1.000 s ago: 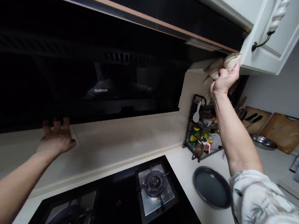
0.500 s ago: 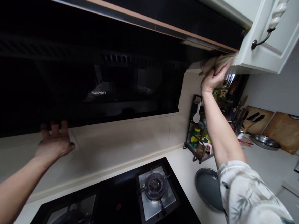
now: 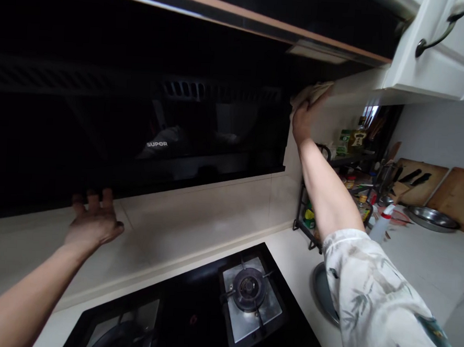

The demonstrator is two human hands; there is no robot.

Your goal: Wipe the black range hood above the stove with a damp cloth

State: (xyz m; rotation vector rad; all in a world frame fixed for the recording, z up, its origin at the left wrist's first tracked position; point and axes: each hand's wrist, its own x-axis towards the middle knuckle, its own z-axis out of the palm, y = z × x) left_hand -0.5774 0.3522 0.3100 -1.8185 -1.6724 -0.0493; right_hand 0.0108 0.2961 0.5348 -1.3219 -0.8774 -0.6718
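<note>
My right hand (image 3: 302, 123) is raised high and presses a crumpled beige cloth (image 3: 311, 93) against the wall at the right end of the black range hood (image 3: 141, 110), just under its lower edge. My left hand (image 3: 94, 221) rests flat on the cream tiled backsplash (image 3: 198, 213), its fingertips touching the bottom edge of the hood. Its fingers are spread and it holds nothing. The white upper cabinet (image 3: 439, 55) hangs to the right of the cloth.
A black gas hob (image 3: 191, 317) with a burner (image 3: 250, 289) lies below. A dark round pan (image 3: 322, 294) sits on the white counter. A black spice rack (image 3: 311, 225), a spray bottle (image 3: 382, 224), a steel bowl (image 3: 431, 219) and wooden boards (image 3: 460, 200) stand further right.
My right hand has slid the cloth leftward, from under the white cabinet's corner to the hood's right end. The left hand has stayed on the tiles.
</note>
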